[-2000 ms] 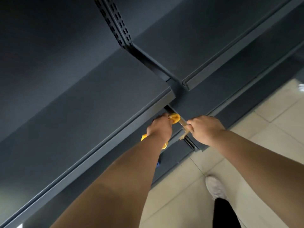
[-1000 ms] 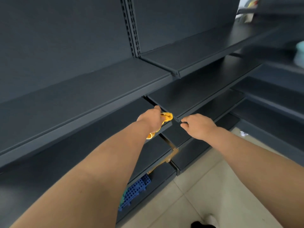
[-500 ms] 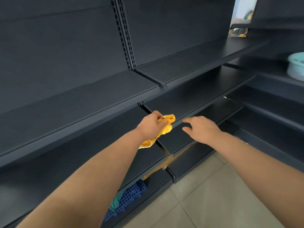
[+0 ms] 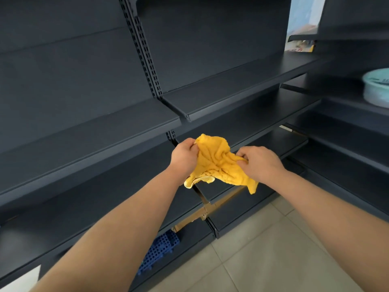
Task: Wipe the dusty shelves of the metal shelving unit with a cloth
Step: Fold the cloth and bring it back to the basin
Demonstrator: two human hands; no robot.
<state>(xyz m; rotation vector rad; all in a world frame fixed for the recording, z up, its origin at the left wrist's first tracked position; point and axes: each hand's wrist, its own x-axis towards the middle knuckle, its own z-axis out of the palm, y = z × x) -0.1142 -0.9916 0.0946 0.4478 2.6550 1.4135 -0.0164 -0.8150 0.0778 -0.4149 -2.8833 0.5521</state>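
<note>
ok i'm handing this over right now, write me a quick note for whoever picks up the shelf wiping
Left hand: grips the upper left edge of the yellow cloth.
Right hand: pinches its right side; the cloth hangs spread between both hands, in front of the dark metal shelving unit, apparently clear of the shelves.
Done: this view does not show which shelves are wiped.
Left: likely regather the cloth, then wipe, starting with the shelf behind the hands. A blue perforated crate sits on a low shelf, a pale teal tub on one at far right.
</note>
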